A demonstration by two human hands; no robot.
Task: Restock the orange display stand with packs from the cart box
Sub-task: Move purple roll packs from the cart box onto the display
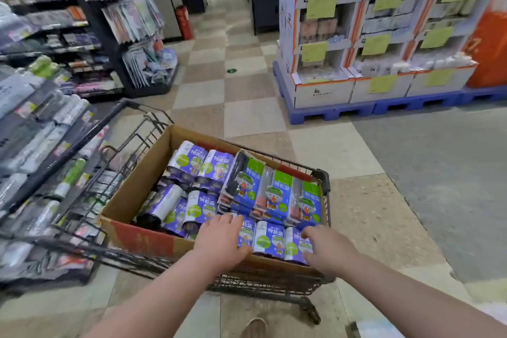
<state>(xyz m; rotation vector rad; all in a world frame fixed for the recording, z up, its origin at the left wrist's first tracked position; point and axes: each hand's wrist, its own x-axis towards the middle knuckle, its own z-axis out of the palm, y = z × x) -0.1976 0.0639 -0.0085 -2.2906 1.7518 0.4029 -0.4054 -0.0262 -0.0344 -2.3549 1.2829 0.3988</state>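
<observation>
Pack [270, 239], ends gripped by left hand [222, 239], right hand [326, 247], orange stand [491, 44] cut off right

A checkered tile floor [247, 107] is carrying a black wire cart [325, 181], which is standing on it in the near foreground. A cardboard box [137, 189] is sitting inside the cart, filling its basket. Purple-and-blue packs [270, 239] are lying crowded in the box, some flat, some leaning. Farther off, blue pallets [329, 112] are resting on the floor and bearing stacked display cartons [323, 90], with an orange stand [491, 46] beside them at the right edge.
</observation>
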